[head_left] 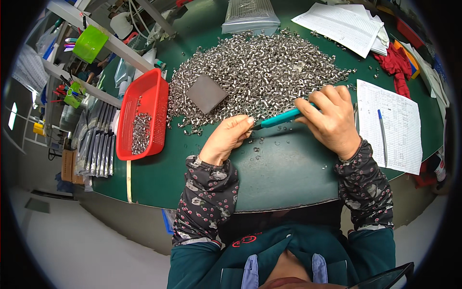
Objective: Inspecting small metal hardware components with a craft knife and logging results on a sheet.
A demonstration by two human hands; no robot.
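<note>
My right hand [329,118] is wrapped round a slim teal-handled tool [281,118], held slantwise with its dark tip toward my left. Beside that tip, the thumb and fingers of my left hand [225,137] are pinched together. Whatever they hold is too small and covered to make out, and I cannot tell whether the tip touches it. Just beyond both hands spreads a large heap of small shiny metal rings [260,67]. A few loose metal pieces [256,150] lie on the green table below the tool. On the heap's near left part rests a dark grey square block [207,93].
A red perforated basket [159,111] with some metal rings stands at the left. Printed sheets [408,125] with a pen [382,137] lie at the right, more papers [337,26] at the far right. Plastic bags [250,14] lie at the back; red cloth [395,70] sits far right.
</note>
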